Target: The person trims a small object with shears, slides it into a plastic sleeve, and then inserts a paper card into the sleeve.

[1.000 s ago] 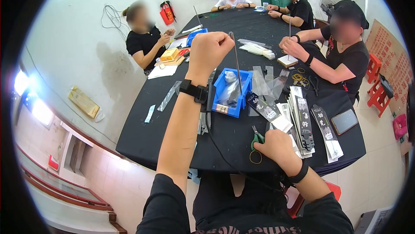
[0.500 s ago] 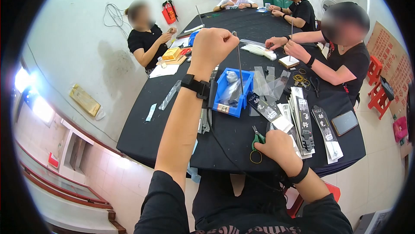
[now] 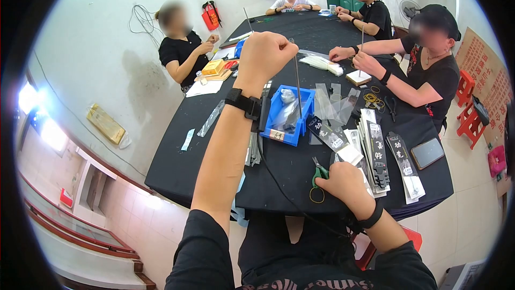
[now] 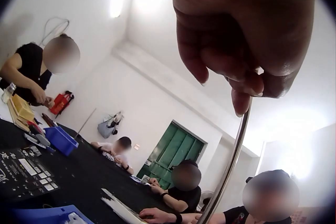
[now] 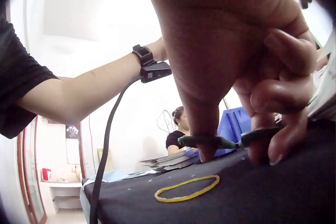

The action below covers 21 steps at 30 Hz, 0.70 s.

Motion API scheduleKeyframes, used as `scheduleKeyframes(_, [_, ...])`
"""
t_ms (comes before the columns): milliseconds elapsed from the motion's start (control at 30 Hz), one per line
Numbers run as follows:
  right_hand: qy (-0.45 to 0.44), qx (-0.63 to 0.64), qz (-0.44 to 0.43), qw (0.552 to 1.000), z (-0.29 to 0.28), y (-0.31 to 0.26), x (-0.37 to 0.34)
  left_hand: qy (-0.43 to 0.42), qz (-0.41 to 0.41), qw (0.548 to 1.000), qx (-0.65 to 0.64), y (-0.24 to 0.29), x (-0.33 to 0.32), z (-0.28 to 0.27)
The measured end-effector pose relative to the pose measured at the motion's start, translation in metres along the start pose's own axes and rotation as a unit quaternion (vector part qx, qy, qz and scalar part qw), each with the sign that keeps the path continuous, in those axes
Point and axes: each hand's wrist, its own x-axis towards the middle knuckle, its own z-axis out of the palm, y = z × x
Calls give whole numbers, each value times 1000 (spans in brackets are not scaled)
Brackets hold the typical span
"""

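Raised above the table, my left hand [image 3: 266, 58] pinches the upper end of a thin metal rod [image 3: 298, 83], which slants down beside a blue bin [image 3: 288, 134]. In the left wrist view, the fingers of the left hand [image 4: 241, 35] curl at the top of the rod [image 4: 231, 161]. My right hand [image 3: 348, 184] rests low at the table's front, its fingers through the green handles of small snips [image 3: 318, 173]. The right wrist view has the right hand [image 5: 231, 50] with fingers in the handle loops [image 5: 202, 141]. A yellow rubber band [image 5: 187, 188] lies beside it.
Black packaged strips [image 3: 379, 153] and a phone [image 3: 428, 152] lie right of my right hand. Clear plastic sleeves [image 3: 335, 102] and pliers [image 3: 392, 109] are beyond. Several people sit around the black table [image 3: 177, 175]. A cable [image 3: 279, 183] hangs from my left wrist.
My left hand has shifted slightly right and up in the head view, still pinching the rod. My right hand stays with the snips. The person at the right moved one hand toward the white strips.
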Motion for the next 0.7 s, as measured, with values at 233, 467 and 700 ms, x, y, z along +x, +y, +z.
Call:
scheduleKeyframes(233, [7, 4, -8, 1000, 3, 2, 0, -5, -3, 1000, 27, -2, 1, 1])
scheduleKeyframes(467, [-33, -1, 5, 999, -8, -2, -1, -4, 15, 998, 64, -7, -1, 5])
scheduleKeyframes(700, [-28, -2, 5, 1000, -5, -2, -1, 39, 41, 993, 106, -2, -11, 8])
